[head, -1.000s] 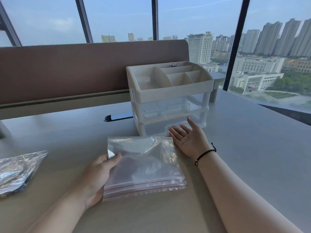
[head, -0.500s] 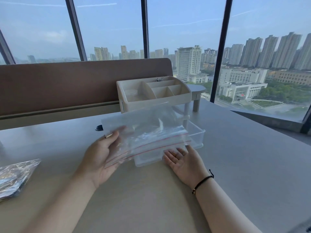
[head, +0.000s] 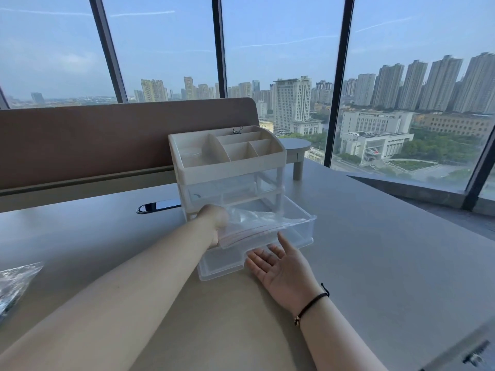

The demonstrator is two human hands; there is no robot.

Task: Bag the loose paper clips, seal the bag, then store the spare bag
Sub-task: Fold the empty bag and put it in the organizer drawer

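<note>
My left hand [head: 214,220] grips a clear spare zip bag [head: 254,223] with red seal lines and holds it over the pulled-out bottom drawer [head: 302,234] of a white desk organiser [head: 230,164]. The bag lies partly inside the drawer, its sealed end sticking out over the front. Palm up and open, my right hand [head: 278,266] rests on the table [head: 375,250], fingertips at the drawer's front handle notch. A filled clear bag [head: 13,282] lies at the far left edge of the table.
The organiser has an open compartment tray on top holding a small clear round tub [head: 190,154] and a binder clip [head: 237,130]. A dark cable slot [head: 158,205] sits left of it. A brown partition [head: 107,140] runs behind; windows beyond.
The bottom drawer has been pulled further out. My left hand has carried the spare bag forward from above the table down into the drawer. My right hand has stayed at the drawer's front.
</note>
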